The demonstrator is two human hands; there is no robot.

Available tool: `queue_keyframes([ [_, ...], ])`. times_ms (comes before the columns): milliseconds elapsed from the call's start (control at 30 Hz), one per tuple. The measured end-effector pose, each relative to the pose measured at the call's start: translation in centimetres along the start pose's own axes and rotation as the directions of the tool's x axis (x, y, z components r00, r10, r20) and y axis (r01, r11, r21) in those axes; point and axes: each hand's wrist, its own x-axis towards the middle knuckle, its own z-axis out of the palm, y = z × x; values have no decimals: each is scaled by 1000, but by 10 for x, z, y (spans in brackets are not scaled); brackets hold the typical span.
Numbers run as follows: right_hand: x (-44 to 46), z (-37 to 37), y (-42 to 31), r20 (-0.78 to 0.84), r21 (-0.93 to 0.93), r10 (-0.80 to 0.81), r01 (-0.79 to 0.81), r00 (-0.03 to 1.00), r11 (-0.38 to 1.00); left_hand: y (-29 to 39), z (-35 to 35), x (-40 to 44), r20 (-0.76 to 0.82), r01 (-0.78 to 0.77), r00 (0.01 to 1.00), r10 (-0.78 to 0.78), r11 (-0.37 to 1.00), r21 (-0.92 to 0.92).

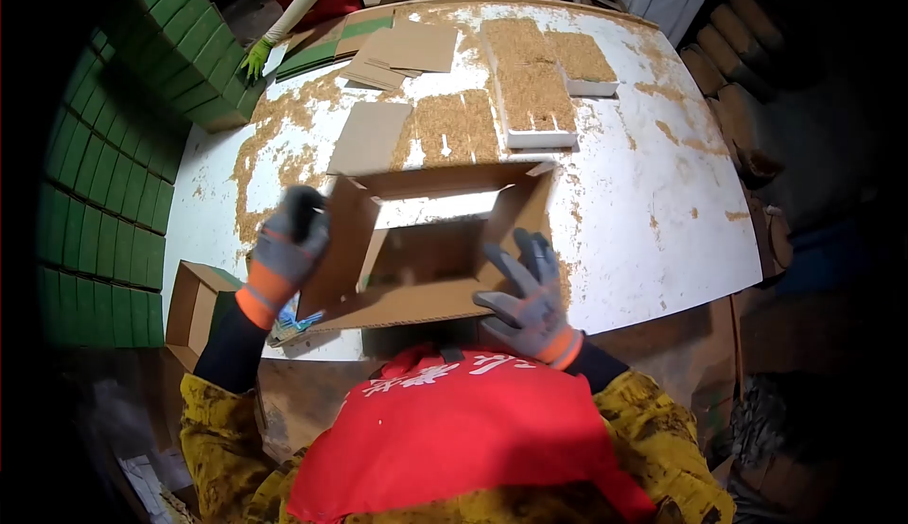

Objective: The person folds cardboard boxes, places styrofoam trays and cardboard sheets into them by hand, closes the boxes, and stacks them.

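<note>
An open brown cardboard box point(416, 305) stands at the near edge of the white table, its flaps or walls spread and the table surface showing through its far side. My left hand point(291, 240), in a grey and orange glove, is at the box's left wall; its fingers are dark and smeared. On the right, my right hand point(528, 299), gloved alike, has its fingers spread against the box's near right corner. A small bluish item point(289, 323) lies beside the box at the lower left, too blurred to name.
Stacked green boxes point(113, 174) line the left side. Flat cardboard sheets point(407, 46) and crumb-covered blocks point(534, 98) lie on the white table point(662, 240). Another open box point(194, 306) sits at the near left. A co-worker's green-gloved hand point(255, 59) touches the back left.
</note>
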Motion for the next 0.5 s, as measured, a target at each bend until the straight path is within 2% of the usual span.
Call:
queue_keyframes([
  [33, 0, -14, 0, -71, 180, 31, -18, 997, 983, -16, -10, 0, -56, 73, 995, -78, 994, -86],
  [67, 1, -31, 1, -98, 205, 52, -31, 994, 978, -29, -17, -2, -101, 140, 982, -159, 975, -175],
  [133, -5, -52, 11, 30, 345, 81, -87, 996, 935, -15, -26, -7, 29, 431, 898, -439, 863, -264],
  [167, -5, -62, 11, 74, 297, -9, -14, 997, 955, -10, -29, -13, 102, 562, 823, -559, 774, -292],
  [200, -2, -64, 8, 165, 249, -34, -8, 986, 969, -39, -3, -29, 28, 382, 922, -387, 891, -247],
  [233, 0, -63, 3, 260, 204, -53, -1, 964, 979, -45, 26, -39, -81, 190, 977, -196, 979, -72],
  [267, 2, -60, -2, 357, 162, -66, 8, 932, 987, -46, 46, -45, -15, 206, 977, -213, 960, -191],
  [300, 12, -48, -1, 391, 243, -165, 71, 905, 967, -30, 57, -45, 139, 141, 982, -125, 984, -107],
  [333, 18, -30, -4, 308, 381, -222, 94, 925, 920, -21, 67, -44, 346, -26, 938, 23, 1000, 4],
  [400, 34, 11, -2, 379, 547, -223, -23, 898, 837, -37, 78, -45, 711, 75, 702, -31, 997, -31],
  [433, 39, 23, 0, 403, 552, -204, -60, 892, 831, -44, 68, -34, 782, 511, 595, -186, 839, -189],
  [467, 44, 32, 2, 427, 558, -188, -94, 885, 824, -49, 55, -25, 865, 834, 430, -260, 480, -271],
  [500, 48, 40, 5, 454, 568, -180, -128, 872, 813, -49, 44, -28, 814, 774, 523, -254, 541, -329],
])
